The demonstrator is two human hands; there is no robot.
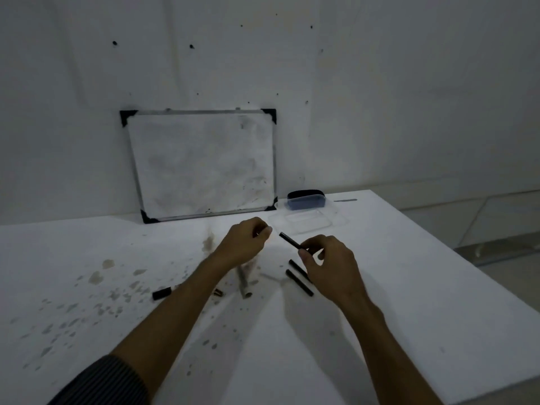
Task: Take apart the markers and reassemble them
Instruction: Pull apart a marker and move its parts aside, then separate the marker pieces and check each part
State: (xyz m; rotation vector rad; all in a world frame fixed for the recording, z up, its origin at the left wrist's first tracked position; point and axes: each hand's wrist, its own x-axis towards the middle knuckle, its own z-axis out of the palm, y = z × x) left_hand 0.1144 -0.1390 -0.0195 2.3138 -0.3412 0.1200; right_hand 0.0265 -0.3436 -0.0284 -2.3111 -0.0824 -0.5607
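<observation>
- Now, at the far left of our white table point(409, 287) we see grey and brownish stains point(96, 277) scattered over the surface.
- Near those stains lies a short black cap point(161, 293), flat on the table, just left of our left forearm.
- Behind it, a small whiteboard point(201, 165) with black corners leans against the wall at the far edge of the table.
- Our left hand point(244, 244) is curled shut above the table; something small and pale shows at its fingertips, but we cannot tell what it is.
- Under that wrist lies a grey tube point(243, 283), with a small brownish piece point(218, 293) just to its left.
- Between our two hands a thin black stick point(290, 243) points up and to the left; our right hand point(330, 264) pinches its near end between thumb and fingers.
- Below it, two more black sticks point(298, 282) lie side by side on the table, partly hidden by the right hand.
- Farther off, right of the whiteboard, we see a clear plastic tray point(309, 222) lying flat, with a dark blue eraser point(306, 200) just behind it.
</observation>
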